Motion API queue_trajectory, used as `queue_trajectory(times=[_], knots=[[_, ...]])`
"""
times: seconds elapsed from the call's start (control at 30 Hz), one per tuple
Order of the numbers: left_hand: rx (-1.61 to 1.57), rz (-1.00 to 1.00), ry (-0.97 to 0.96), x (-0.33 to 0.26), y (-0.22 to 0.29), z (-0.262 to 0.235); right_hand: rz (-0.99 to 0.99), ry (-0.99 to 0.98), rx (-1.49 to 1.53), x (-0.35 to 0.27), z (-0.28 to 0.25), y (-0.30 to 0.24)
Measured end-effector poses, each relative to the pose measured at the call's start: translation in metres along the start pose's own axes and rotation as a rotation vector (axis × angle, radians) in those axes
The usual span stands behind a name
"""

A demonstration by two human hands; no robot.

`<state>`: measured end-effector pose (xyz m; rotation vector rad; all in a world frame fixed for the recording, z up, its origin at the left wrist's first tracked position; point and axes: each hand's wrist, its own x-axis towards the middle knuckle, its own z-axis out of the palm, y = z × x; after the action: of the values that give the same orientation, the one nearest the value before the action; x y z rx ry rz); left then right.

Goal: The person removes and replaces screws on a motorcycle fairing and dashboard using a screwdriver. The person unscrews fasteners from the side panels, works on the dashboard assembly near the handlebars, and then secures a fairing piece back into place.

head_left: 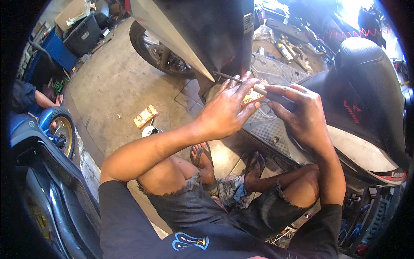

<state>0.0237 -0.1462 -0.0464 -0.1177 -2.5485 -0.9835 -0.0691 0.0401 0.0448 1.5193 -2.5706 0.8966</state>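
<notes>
Two hands: both work at one long tool over the scooter footboard [276,129].
Tool: screwdriver [238,80], thin metal shaft, tip at the lower edge of the front panel [207,39].
Long axis: runs from far left at the tip to near right at the handle end.
Right hand [302,114]: clenched around the handle, the nearer hand to that end.
Left hand [228,110]: fingers spread, resting along the shaft, over a small orange box [251,98].
Floor: second orange box [145,116] lies well left.
</notes>
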Motion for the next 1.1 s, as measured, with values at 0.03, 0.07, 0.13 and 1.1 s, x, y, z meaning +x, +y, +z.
queue_trajectory(times=[0.03, 0.07, 0.13, 1.1], knots=[[-0.014, 0.022, 0.01, 0.002, -0.002, 0.0, 0.034, -0.018, -0.03, 0.001, -0.001, -0.002], [-0.027, 0.043, 0.019, 0.003, -0.003, 0.001, 0.035, -0.024, -0.033, 0.001, 0.0, 0.0], [-0.037, 0.044, 0.03, 0.005, -0.005, 0.002, -0.116, 0.091, -0.11, 0.001, 0.003, 0.005], [-0.358, -0.098, 0.0, -0.001, -0.025, -0.014, 0.418, -0.42, 0.398, 0.054, -0.038, 0.026]])
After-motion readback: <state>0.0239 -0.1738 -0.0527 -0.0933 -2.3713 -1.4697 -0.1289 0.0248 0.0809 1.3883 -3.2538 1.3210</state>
